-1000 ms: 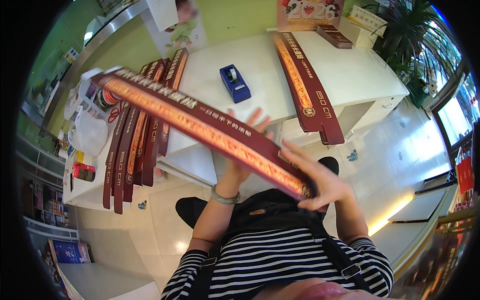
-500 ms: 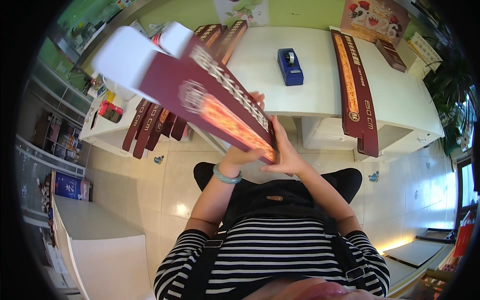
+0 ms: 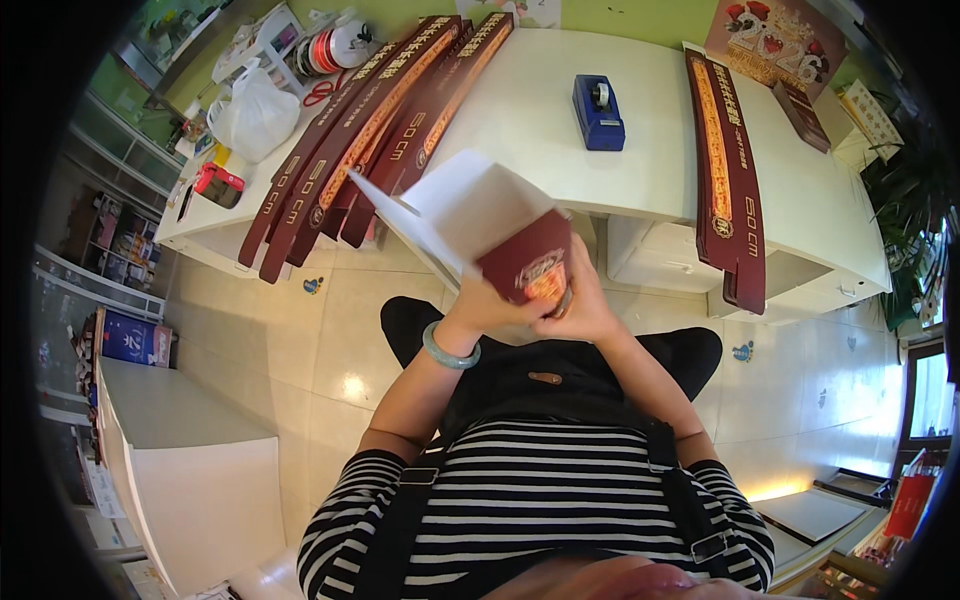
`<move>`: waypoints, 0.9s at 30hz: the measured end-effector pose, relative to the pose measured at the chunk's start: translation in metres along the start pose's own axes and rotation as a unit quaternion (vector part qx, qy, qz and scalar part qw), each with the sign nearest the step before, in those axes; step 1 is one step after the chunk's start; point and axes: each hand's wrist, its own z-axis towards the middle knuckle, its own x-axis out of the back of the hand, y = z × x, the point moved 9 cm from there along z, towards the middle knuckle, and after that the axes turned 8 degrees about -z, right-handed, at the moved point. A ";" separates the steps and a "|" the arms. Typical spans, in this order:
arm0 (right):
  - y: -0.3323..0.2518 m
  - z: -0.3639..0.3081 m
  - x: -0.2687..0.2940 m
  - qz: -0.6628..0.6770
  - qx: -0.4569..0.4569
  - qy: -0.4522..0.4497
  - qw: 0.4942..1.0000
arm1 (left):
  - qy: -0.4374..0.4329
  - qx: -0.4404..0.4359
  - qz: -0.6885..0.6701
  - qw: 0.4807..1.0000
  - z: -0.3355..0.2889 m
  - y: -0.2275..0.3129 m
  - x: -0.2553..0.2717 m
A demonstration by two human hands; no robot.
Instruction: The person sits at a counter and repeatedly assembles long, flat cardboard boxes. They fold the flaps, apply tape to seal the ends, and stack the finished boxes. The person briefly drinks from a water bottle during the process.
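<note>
A long maroon cardboard box (image 3: 525, 262) with a food picture on its side is held up in front of my body. Its near end gapes upward, showing the white inside and a raised flap on the left. My left hand (image 3: 492, 308), a pale green bangle at its wrist, grips the box low on its left side. On the other side, my right hand (image 3: 586, 305) wraps around the lower right edge. Both sets of fingers are partly hidden by the cardboard. The rest of the box's length is out of sight behind its open end.
Several flat maroon cartons (image 3: 375, 120) lie at the left of the white desk (image 3: 510, 110), overhanging its front edge. More flat cartons (image 3: 722, 170) overhang at the right. A blue tape dispenser (image 3: 599, 115) stands between. White plastic bag (image 3: 255, 112) and ribbon rolls (image 3: 330, 50) sit at the far left.
The box has tipped from lying slantwise toward the upper left to standing with its open end facing up toward me. Both hands have kept hold of it.
</note>
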 end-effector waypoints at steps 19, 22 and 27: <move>0.084 -0.068 -0.009 -0.135 -0.155 -0.136 0.969 | 0.155 -0.165 -0.131 0.965 0.037 0.147 0.084; 0.070 -0.059 -0.008 -0.114 -0.146 -0.119 0.976 | 0.154 -0.159 -0.146 0.964 0.037 0.154 0.108; 0.118 -0.088 -0.015 -0.054 -0.236 -0.105 0.964 | 0.217 -0.159 -0.128 0.955 0.043 0.154 0.106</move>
